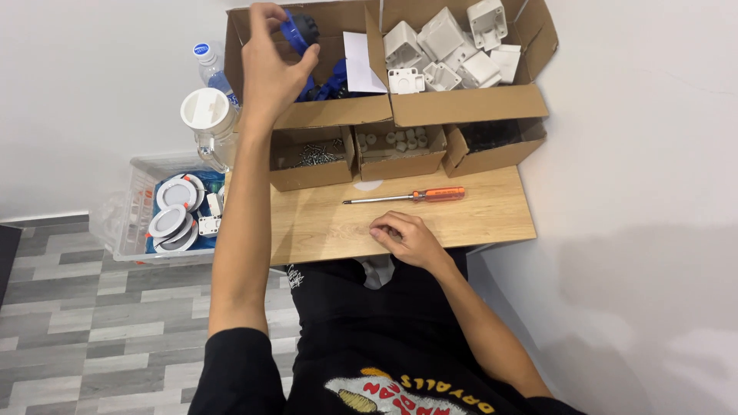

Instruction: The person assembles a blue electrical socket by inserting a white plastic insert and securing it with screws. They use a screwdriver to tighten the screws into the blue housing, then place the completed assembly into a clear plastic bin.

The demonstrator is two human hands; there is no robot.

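Blue plastic ring-shaped part (294, 32) sits pinched in my left hand (269, 65), lifted just above the open cardboard box of blue parts (327, 111) at the far left of the desk. My fingers close around that part, thumb on one side and fingertips on the other, and more blue pieces lie in the box below it, beside a white sheet of paper (360, 61).

My right hand (407, 237) rests on the light wooden desk top (492, 215) near its front edge, fingers curled loosely under, holding nothing that I can see.

Just beyond that hand, an orange-handled screwdriver (407, 196) lies flat on the wood, its metal shaft pointing left. Behind it stand three small open cardboard boxes in a row: the left one holds metal screws (311, 154), the middle one holds small white cylindrical spacers (400, 140), and the right one (496, 142) holds dark contents that I cannot make out. Next to the blue-parts box, a second large cardboard box holds white plastic housings (453, 46).

Left of the desk, a clear jar with a white lid (206, 111) and a plastic water bottle with a blue cap (209, 65) stand by a clear plastic crate of round white lamp fittings (177, 215) on the grey floor.
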